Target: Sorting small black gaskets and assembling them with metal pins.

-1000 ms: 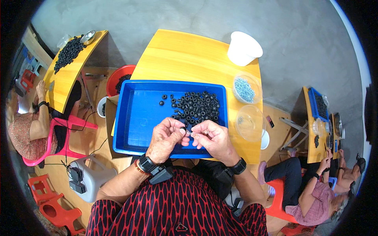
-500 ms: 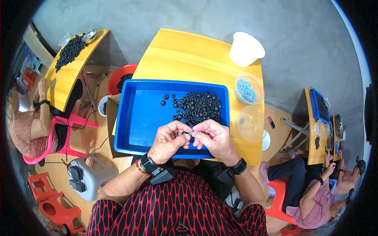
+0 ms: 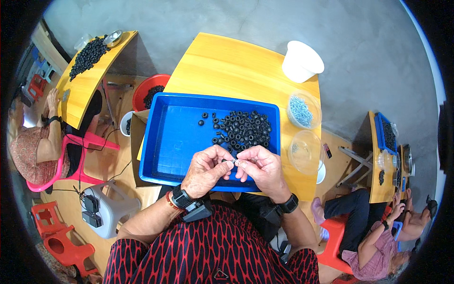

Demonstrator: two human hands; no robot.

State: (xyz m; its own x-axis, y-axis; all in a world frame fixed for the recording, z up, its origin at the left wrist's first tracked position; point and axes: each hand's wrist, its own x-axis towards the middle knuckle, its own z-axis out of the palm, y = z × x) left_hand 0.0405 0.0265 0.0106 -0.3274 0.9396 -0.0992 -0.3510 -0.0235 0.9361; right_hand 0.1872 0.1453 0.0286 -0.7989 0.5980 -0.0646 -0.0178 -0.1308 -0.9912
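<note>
Both hands meet over the near edge of a blue plastic tray. Thumb and fingers of my left hand are closed on a small black round part, mostly covered by the fingertips. Opposite it, my right hand pinches a small silvery metal piece, right at the black part; whether the two are joined I cannot tell. Inside the tray, a heap of black round parts, several with holes, fills the right side, and a few lie apart to its left.
On the yellow table, right of the tray, stand a clear tub of small bluish-silver pieces, a nearly empty clear tub and a white bucket. A red basin is at the left. Other people sit at tables on both sides.
The whole view has shifted slightly, so the table and tray sit a little farther right. My hands stay pinched together, and less of the black part shows between the fingertips.
</note>
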